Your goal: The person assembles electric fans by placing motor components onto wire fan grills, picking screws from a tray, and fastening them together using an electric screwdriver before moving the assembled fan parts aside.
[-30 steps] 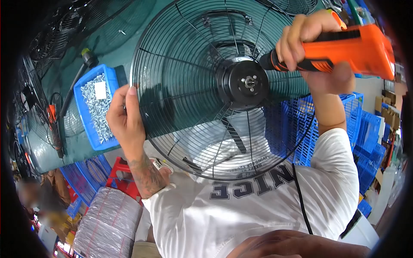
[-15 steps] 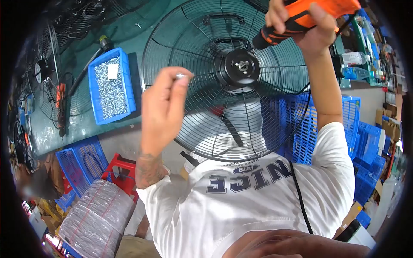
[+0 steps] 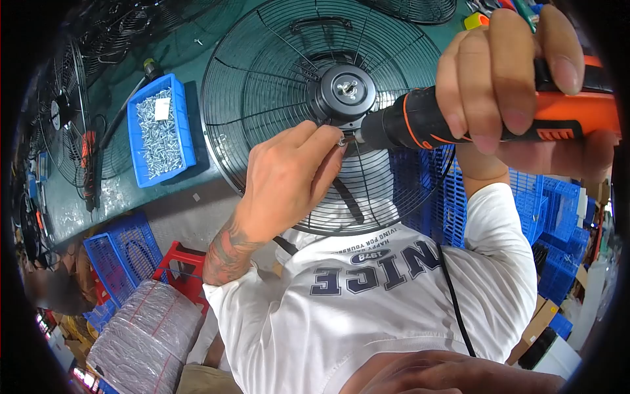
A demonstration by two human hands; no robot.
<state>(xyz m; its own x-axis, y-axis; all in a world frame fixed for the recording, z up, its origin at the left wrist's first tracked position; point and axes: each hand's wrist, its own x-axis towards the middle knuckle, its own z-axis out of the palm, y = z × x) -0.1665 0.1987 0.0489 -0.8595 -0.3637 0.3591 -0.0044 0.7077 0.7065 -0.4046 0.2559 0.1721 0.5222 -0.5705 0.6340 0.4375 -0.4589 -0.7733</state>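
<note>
A round black fan grille point(image 3: 262, 85) with a black motor point(image 3: 346, 92) at its middle lies over the table edge. My left hand point(image 3: 292, 174) is closed in a pinch on a small silver screw point(image 3: 342, 140) beside the motor's lower rim. My right hand point(image 3: 499, 85) is wrapped round an orange and black power screwdriver point(image 3: 420, 121), which points left. Its tip is at the screw; whether they touch is too small to tell. Left of the grille stands a blue bin point(image 3: 186, 134) of silver screws, with a white label on them.
More black fan grilles point(image 3: 72, 111) and an orange-handled tool point(image 3: 88, 157) are at the left of the green table point(image 3: 85, 220). Below stand a red stool point(image 3: 177, 253), a wrapped bundle point(image 3: 147, 335) and blue crates point(image 3: 125, 253). More blue crates point(image 3: 558, 230) are at the right.
My left hand has moved from the grille's left rim to beside the motor, now with a screw. The screwdriver has come down from the upper right to that screw.
</note>
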